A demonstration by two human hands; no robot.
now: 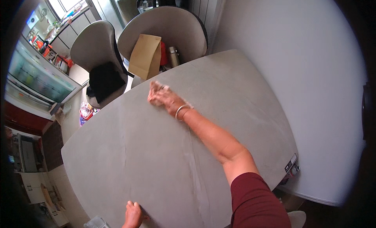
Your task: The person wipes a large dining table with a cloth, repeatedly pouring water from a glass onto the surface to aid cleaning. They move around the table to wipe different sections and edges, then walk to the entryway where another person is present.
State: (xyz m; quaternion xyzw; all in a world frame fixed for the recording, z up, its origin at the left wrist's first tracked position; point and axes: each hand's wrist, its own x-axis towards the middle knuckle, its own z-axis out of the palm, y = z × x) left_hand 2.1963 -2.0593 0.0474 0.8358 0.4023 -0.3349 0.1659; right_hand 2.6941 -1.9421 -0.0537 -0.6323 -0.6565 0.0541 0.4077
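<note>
My right hand (163, 97), a silver bangle at its wrist, presses on the grey stone-look tabletop (152, 145) near the far edge. It is blurred and curled over a pale, crumpled cloth (166, 88), which is mostly hidden beneath it; whether this is fabric or paper is unclear. My left hand (133, 214) is at the near edge of the table, with only its thumb side and a couple of fingertips showing. Nothing can be seen in it, and its palm is hidden.
Two grey upholstered chairs stand beyond the table: one (95, 45) bears black cloth (105, 81), the other (176, 25) a brown paper bag (145, 56) and a metal flask (174, 56). A white wall (293, 66) borders the right. A clear plastic container (97, 222) is bottom left.
</note>
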